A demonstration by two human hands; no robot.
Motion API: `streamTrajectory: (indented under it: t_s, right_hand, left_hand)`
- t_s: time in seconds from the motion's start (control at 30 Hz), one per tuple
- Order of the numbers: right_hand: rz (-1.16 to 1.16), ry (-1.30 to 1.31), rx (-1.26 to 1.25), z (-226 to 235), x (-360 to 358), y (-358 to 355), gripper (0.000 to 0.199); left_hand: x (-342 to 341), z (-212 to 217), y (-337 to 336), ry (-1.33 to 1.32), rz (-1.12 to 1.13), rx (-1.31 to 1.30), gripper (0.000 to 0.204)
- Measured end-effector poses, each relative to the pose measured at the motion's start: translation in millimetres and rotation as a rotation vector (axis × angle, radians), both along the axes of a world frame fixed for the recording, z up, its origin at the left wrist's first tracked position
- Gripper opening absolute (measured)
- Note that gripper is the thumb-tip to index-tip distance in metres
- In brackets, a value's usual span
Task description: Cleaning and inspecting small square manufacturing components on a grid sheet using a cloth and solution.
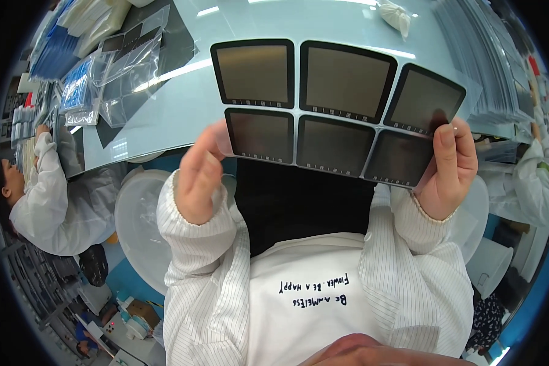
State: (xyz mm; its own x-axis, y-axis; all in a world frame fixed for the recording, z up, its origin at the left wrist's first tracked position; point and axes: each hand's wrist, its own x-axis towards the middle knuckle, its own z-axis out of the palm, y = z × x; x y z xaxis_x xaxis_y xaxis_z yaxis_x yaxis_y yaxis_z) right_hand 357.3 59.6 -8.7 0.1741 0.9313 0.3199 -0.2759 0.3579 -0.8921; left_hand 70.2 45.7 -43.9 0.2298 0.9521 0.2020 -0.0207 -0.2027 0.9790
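The right hand [452, 165] grips the six-panel sheet [338, 113] by its right edge — thumb in front. The left hand [200, 177] meets its left edge, fingers bent — whether gripping, one cannot tell.

head-worn left fisheye | faces down | close — above left hand [197, 178], right hand [450, 168]

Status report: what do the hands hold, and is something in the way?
Left hand holds left edge of six-panel sheet; right hand grips right edge. Sheet raised. Right thumb overlaps its face; no other obstruction seen.
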Motion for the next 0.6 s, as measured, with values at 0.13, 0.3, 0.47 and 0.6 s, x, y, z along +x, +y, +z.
streamTrajectory:
  t_s: [0.13, 0.3, 0.47, 0.6]
  right_hand:
    - [-0.002, 0.002, 0.043, 7, 1, 10, 0.019]
    - [-0.052, 0.083, 0.128, 16, 1, 32, 0.020]
    - [-0.038, -0.172, 0.031, 26, 14, 35, 0.023]
    - [-0.004, -0.200, 0.050, 31, 11, 32, 0.022]
  left_hand:
    - [-4, -5, -5, 0.097, -0.100, -0.012, 0.035]
    - [-7, 0, -7, 0.047, -0.061, -0.021, 0.020]
    - [-13, 2, -14, -0.100, 0.067, -0.074, 0.016]
    - [-19, 1, -17, -0.062, 0.091, -0.073, 0.015]
